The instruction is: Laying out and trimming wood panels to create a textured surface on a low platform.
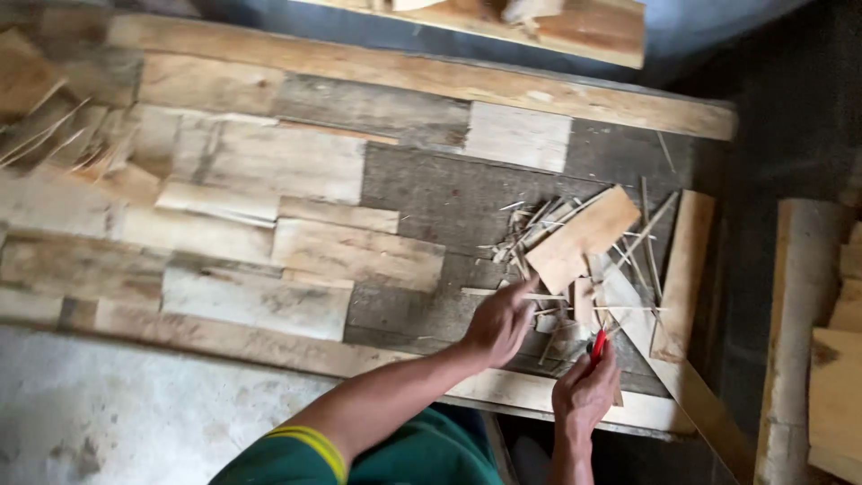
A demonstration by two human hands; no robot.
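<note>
My left hand point(500, 321) reaches out over a wooden panel and rests its fingers on thin wood slivers point(539, 224) beside a small veneer piece point(584, 235). My right hand point(584, 391) is closed around a red-handled tool point(597, 346), held upright at the panel's near edge. A light diagonal strip point(655, 346) lies just right of both hands. Whether the tool has a blade showing I cannot tell.
The panel is covered with overlapping veneer sheets point(260, 162), framed by a long board point(404, 76) at the far side. Upright planks point(799, 314) and stacked wood point(840, 395) stand at the right. Grey concrete floor point(117, 413) lies at lower left.
</note>
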